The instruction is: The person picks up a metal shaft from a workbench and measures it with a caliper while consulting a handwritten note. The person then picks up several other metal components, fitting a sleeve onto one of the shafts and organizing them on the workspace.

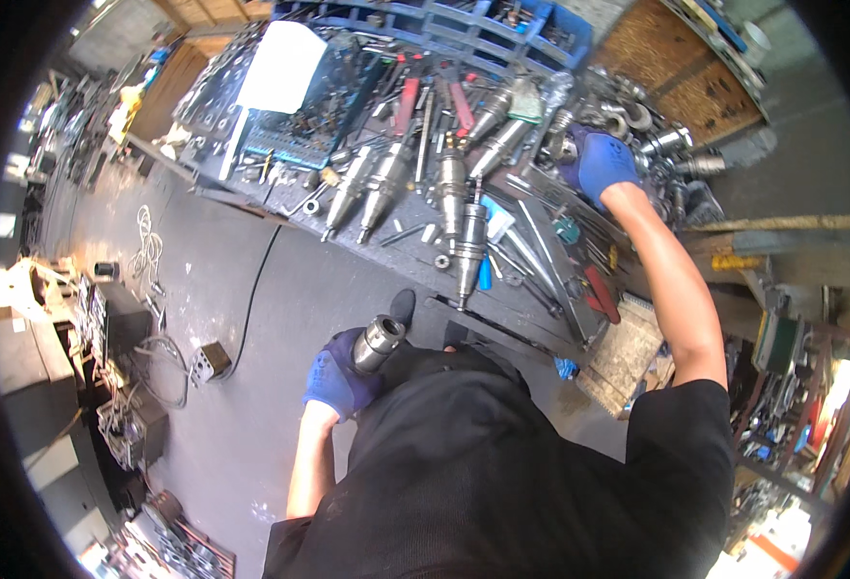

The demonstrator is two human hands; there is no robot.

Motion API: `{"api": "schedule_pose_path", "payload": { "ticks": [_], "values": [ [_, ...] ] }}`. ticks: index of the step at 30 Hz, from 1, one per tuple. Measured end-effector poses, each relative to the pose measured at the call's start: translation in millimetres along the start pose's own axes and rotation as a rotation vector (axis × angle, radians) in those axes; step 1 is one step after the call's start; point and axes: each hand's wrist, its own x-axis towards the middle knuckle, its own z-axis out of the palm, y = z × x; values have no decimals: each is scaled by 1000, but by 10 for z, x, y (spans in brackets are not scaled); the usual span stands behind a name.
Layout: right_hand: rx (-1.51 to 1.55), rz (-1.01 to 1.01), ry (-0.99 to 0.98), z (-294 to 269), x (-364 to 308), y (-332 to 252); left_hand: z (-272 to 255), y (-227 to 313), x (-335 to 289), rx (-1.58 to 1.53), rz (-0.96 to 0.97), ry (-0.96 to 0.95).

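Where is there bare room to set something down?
A wide bare patch is grey floor between the blue-gloved left hand and the boxy metal block. On the dark workbench, a narrow gap shows between two silver tapered tool holders. It's crowded around the blue-gloved right hand, with metal parts packed together.

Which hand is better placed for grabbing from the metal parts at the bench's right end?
Probably right: the right hand is among the metal parts; the left hand holds a metal cylinder away from the bench.
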Motion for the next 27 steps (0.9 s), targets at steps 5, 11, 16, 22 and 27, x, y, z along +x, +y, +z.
{"api": "schedule_pose_path", "payload": {
  "ticks": [5,11,16,22,27],
  "values": [
    [-261,76,-150,503,469,294,-80,-196,-47,-69,-71,73],
    [-117,-38,103,265,17,-307,-163,-333,1,-93,-97,116],
    [1106,-180,-483,662,-1198,-1183,-237,-72,287,89,137,-25],
    [1446,215,-839,727,-1622,-1585,-42,300,612,358,291,-199],
    [1596,-82,-453,629,-1809,-1456,42,487,672,333,349,-285]
  ]
}}
